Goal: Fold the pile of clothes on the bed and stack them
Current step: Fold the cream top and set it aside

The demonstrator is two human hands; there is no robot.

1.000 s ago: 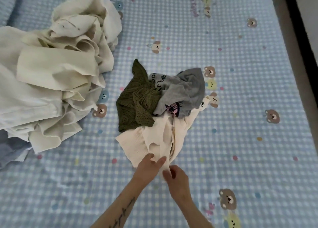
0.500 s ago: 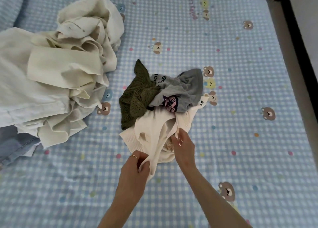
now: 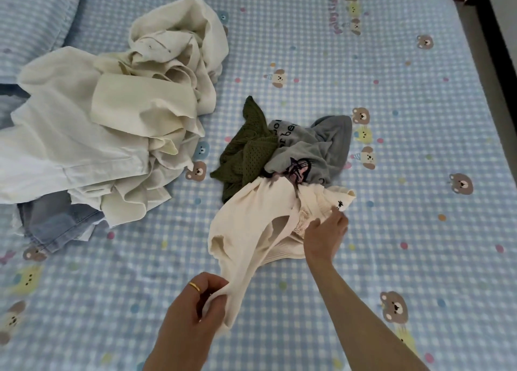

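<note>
The left hand (image 3: 195, 309) has one end of the cream garment (image 3: 251, 222) bunched tight in its grip. The right hand (image 3: 326, 233) lies further out on the same garment, fingers spread on the cloth; whether they pinch it I cannot tell. The far end of that garment lies tucked under the grey top (image 3: 310, 158) and touching the green knit (image 3: 246, 158), beyond both hands on the bed (image 3: 419, 118). Pull now and I'd expect those two to drag along. The big pale heap (image 3: 112, 124) sits well off to the left.
</note>
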